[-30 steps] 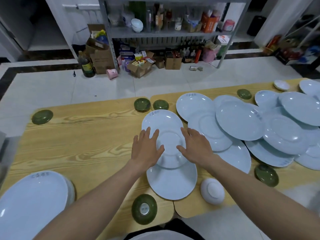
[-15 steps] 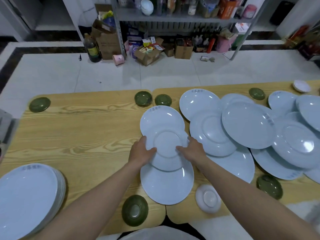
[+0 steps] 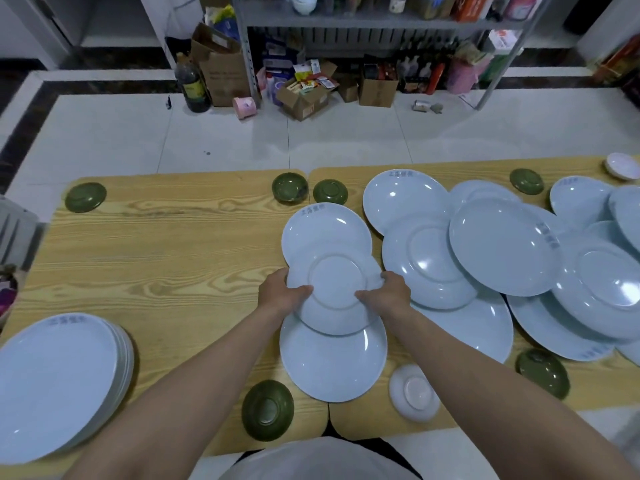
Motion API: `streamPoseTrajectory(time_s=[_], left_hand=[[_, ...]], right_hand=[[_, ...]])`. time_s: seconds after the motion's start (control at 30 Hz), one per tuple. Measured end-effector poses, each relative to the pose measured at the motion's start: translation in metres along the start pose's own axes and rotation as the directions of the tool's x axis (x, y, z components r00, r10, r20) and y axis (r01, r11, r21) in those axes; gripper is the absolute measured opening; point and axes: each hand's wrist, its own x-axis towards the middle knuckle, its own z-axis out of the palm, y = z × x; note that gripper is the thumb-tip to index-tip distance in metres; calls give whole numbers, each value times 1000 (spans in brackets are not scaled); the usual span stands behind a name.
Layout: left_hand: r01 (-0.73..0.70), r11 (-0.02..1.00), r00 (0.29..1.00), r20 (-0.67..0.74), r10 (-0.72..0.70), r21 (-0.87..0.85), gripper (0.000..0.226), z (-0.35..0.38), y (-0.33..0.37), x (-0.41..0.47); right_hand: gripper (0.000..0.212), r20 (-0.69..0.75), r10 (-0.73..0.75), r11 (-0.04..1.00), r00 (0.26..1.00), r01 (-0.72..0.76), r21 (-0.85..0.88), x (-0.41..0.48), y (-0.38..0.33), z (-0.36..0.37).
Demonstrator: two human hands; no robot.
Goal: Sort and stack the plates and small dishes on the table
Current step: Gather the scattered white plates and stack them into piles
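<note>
Sorting is only partly underway, as we are judging it: one neat stack of plates (image 3: 57, 382) is sitting at the near left corner of the table (image 3: 166, 265), while most of the crockery is lying loose. We are gripping an upside-down plate (image 3: 336, 289) at the table's middle, our left hand (image 3: 280, 294) on its left rim and our right hand (image 3: 386, 294) on its right rim, thumbs lying on the upturned underside and the other fingers curling under the edge, pinching the rim from both sides. That plate is overlapping two more, a far plate (image 3: 325, 226) and a near plate (image 3: 332, 362), both right way up. To the right, a sprawl of overlapping plates (image 3: 502, 251) is covering the table, some face up and some face down, none of it sorted. Green small dishes (image 3: 267, 410) are scattered singly around the edges, and two white small dishes (image 3: 414, 393) are sitting apart, one by the near edge and one at the far right corner. We are reckoning that nearly all the plates are left to gather, and that the small dishes are not yet touched at all.
</note>
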Motion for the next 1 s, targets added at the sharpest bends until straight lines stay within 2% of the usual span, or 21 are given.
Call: streamPoseTrajectory(time_s=[0.13, 0.27, 0.33, 0.37, 0.43, 0.5, 0.53, 0.63, 0.73, 0.8, 0.87, 1.0], left_hand=[[46, 996, 999, -4, -47, -75, 33, -3, 2, -1], [34, 993, 998, -49, -40, -113, 67, -8, 14, -3], [13, 993, 996, -82, -23, -121, 72, -12, 24, -4], [-6, 993, 995, -97, -5, -116, 72, -14, 30, -5], [-56, 992, 992, -123, 42, -117, 70, -17, 41, -7], [-124, 983, 983, -151, 103, -137, 63, -21, 53, -9], [-157, 977, 977, -164, 133, -147, 59, -23, 59, -11], [-209, 950, 970, -170, 172, -231, 44, -27, 77, -16], [-212, 897, 973, -171, 156, -387, 28, -30, 90, -20], [-216, 834, 974, -171, 149, -508, 19, -30, 98, -23], [-220, 772, 975, -164, 151, -597, 22, -28, 105, -26], [-188, 696, 981, -96, 170, -693, 19, -26, 110, -30]], right_hand=[[62, -72, -23, 995, 997, 30, 92, -4, -2, 0], [89, -127, -49, 982, 991, 71, 176, -12, -15, -2], [86, -150, -75, 974, 986, 105, 202, -16, -27, -7], [74, -168, -100, 971, 981, 133, 198, -17, -33, -11], [48, -206, -155, 962, 966, 195, 190, -22, -48, -20], [36, -242, -190, 939, 952, 248, 238, -27, -62, -27], [35, -255, -193, 916, 947, 268, 299, -29, -69, -30], [57, -284, -164, 834, 945, 287, 472, -35, -86, -36], [51, -334, -178, 760, 926, 345, 551, -39, -99, -41], [55, -347, -130, 669, 929, 341, 661, -44, -105, -42], [55, -368, -101, 594, 924, 352, 723, -49, -107, -43], [46, -368, -96, 538, 925, 360, 763, -55, -106, -49]])
